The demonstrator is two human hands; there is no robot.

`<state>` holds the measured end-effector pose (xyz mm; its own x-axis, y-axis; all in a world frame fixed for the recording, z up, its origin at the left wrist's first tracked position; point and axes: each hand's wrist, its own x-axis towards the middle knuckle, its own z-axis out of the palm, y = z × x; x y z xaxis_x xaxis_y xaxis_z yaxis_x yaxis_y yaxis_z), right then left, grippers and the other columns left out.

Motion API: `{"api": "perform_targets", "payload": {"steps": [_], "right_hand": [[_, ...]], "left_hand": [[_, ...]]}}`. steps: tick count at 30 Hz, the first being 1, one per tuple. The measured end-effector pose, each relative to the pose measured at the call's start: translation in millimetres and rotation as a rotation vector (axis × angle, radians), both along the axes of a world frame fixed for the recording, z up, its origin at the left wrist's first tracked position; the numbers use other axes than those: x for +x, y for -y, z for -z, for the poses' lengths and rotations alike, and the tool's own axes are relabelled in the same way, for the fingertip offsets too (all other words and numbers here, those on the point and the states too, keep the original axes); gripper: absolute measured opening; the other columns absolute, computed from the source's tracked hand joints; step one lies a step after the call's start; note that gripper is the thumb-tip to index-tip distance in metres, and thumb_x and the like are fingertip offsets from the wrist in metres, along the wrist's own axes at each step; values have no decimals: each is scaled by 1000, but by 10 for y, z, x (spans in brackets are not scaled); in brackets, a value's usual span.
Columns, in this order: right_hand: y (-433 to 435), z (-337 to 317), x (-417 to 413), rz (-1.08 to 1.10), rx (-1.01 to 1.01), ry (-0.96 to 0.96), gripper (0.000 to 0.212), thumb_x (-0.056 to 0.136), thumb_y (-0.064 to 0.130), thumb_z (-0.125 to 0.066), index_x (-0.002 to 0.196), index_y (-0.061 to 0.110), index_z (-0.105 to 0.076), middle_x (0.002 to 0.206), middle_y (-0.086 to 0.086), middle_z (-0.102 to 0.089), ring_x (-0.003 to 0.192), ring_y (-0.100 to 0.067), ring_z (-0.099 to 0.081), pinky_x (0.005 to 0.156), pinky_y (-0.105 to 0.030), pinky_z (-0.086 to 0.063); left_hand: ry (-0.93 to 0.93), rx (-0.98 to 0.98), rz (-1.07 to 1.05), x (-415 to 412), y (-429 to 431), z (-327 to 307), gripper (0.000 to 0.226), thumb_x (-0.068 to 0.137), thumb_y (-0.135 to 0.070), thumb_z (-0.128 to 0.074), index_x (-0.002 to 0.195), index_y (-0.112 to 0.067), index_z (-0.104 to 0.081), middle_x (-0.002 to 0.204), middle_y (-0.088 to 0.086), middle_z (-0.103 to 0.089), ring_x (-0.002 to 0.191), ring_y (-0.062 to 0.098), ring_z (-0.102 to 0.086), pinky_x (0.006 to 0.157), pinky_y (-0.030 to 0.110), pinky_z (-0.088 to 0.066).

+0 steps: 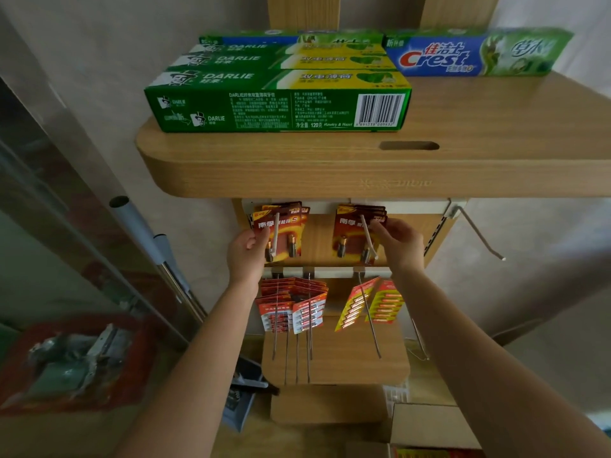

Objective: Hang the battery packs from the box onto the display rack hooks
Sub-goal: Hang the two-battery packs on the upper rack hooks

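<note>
Battery packs (294,305) hang on upper and lower hooks beneath a wooden shelf (297,173). The left hand (246,256) pinches the upper-left packs (281,231) with curled fingers; the right hand (401,242) pinches the upper-right packs (348,236). The box (429,424) at lower right seems to hold more, and one side hook (479,234) is bare.

Three green toothpaste boxes (281,61) on a wooden shelf (264,173) read "DARLIE" in white along their tops. The side panel of the front box (277,107) repeats "DARLIE" and shows "120克", "Hawley & Hazel" and a barcode; its fine print is too small to read. Beside them, a blue and green box (463,57) reads "Crest" in red, with "佳洁士" above. Below the shelf, the left battery pack (281,226) and the right battery pack (350,226) each show "南孚".
</note>
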<state>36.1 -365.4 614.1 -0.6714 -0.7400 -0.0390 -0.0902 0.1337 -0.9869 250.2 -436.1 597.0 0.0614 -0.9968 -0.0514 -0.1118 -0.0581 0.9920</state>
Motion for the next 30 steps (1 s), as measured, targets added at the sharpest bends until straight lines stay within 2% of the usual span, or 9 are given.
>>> {"api": "perform_targets", "payload": {"steps": [4, 6, 10, 13, 16, 21, 25, 28, 30], "right_hand": [[-169, 15, 47, 73, -3, -26, 30, 83, 19, -67, 111, 9, -61, 100, 0, -64, 92, -12, -59, 80, -23, -48], [-310, 86, 64, 100, 21, -31, 28, 85, 18, -64, 112, 11, -60, 101, 0, -62, 94, -12, -57, 83, -27, -48], [-705, 371, 88, 51, 106, -57, 21, 88, 13, -58, 109, 11, -59, 100, 0, -61, 94, -14, -58, 78, -25, -47], [-1103, 636, 87, -50, 239, -193, 19, 89, 12, -57, 107, 15, -60, 97, 4, -60, 92, -15, -59, 77, -27, -46], [-1529, 912, 3, -116, 390, -220, 20, 88, 11, -56, 108, 14, -60, 96, 2, -61, 89, -14, -58, 74, -23, -41], [-2211, 1336, -326, -169, 575, -119, 21, 89, 13, -56, 108, 13, -63, 102, -3, -64, 92, -18, -59, 75, -24, -41], [-2765, 1676, -692, -231, 686, -149, 21, 90, 15, -54, 110, 15, -61, 100, 2, -60, 87, -11, -54, 68, -20, -41], [-3177, 1980, -1001, -325, 769, -155, 20, 91, 13, -52, 109, 16, -60, 101, 2, -59, 92, -13, -57, 77, -25, -49], [-3420, 2187, -1199, -380, 818, -159, 20, 92, 15, -50, 109, 15, -60, 97, 3, -58, 89, -14, -57, 77, -27, -51]], "left_hand": [[99, 15, -102, 15, -170, 33, 26, 91, -17, -55, 112, -2, -57, 108, 7, -60, 98, 14, -53, 83, 25, -42], [149, 15, -130, 43, -296, 122, 26, 91, -14, -55, 115, -4, -54, 114, 8, -59, 99, 15, -53, 84, 26, -42], [273, 17, -11, 32, -639, 462, 22, 94, -20, -50, 109, -7, -57, 106, 11, -63, 97, 23, -61, 80, 33, -51], [364, 11, 109, -82, -1009, 708, 20, 94, -21, -48, 102, -7, -60, 98, 7, -63, 89, 20, -61, 67, 24, -48], [481, 30, 239, -258, -1378, 963, 18, 93, -20, -50, 100, -8, -61, 98, 4, -63, 89, 15, -58, 73, 24, -44], [585, 192, 465, -661, -2032, 1432, 16, 92, -23, -52, 99, -12, -62, 97, 2, -65, 92, 17, -61, 74, 24, -45], [656, 244, 518, -1078, -2583, 1754, 13, 93, -25, -50, 95, -19, -62, 90, -8, -62, 83, 8, -56, 65, 19, -41], [695, 265, 536, -1419, -3012, 2025, 13, 93, -24, -49, 97, -19, -60, 88, -11, -57, 82, 5, -55, 66, 15, -41], [661, 325, 526, -1626, -3301, 2254, 13, 93, -22, -50, 98, -16, -60, 91, -7, -60, 81, 5, -55, 63, 12, -40]]}}
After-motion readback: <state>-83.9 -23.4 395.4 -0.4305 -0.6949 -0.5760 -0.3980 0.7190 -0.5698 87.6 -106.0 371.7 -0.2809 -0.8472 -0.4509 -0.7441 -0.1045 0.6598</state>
